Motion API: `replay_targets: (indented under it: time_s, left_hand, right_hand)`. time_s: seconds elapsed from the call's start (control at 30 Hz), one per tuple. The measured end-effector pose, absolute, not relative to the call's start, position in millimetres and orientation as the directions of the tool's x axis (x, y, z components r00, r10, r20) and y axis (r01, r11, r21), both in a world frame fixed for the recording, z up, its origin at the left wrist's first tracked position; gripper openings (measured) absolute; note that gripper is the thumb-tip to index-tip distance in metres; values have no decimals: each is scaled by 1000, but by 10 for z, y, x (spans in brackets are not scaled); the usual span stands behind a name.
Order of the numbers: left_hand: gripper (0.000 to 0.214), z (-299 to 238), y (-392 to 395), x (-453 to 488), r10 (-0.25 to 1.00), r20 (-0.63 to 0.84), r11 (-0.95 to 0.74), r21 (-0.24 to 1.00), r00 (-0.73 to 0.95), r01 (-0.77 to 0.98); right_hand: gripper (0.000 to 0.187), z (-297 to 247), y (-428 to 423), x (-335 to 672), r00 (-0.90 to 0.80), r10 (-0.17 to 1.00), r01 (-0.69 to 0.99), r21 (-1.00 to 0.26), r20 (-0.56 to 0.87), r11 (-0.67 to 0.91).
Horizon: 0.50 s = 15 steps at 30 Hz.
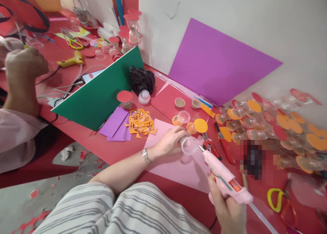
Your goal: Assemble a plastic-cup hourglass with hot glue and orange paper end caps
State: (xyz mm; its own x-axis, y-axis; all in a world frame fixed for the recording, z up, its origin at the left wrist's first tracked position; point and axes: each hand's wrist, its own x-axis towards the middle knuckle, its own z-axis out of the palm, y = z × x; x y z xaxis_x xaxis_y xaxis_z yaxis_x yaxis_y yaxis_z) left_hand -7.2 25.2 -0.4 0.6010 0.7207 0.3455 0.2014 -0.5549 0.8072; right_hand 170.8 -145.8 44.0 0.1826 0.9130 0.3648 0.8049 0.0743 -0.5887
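Red table, scraps everywhere. Dead centre, a clear cup is pinched in the left hand; a glue gun is gripped tight in the right hand. Capped cups are piled at 3 o'clock; few bare cups seemingly left.

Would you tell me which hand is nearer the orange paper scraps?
Left. The left hand, holding a clear cup, sits just right of the scraps; the right hand, gripping a pink glue gun, is farther off.
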Motion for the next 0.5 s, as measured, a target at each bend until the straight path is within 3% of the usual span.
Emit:
replay_targets:
  time_s: [0.5]
  left_hand:
    - [24, -23, 253, -65, 734, 367, -563, 799, 572, 210]
  right_hand:
    - [30, 431, -1465, 1700, 218, 913, 784, -619, 345, 47]
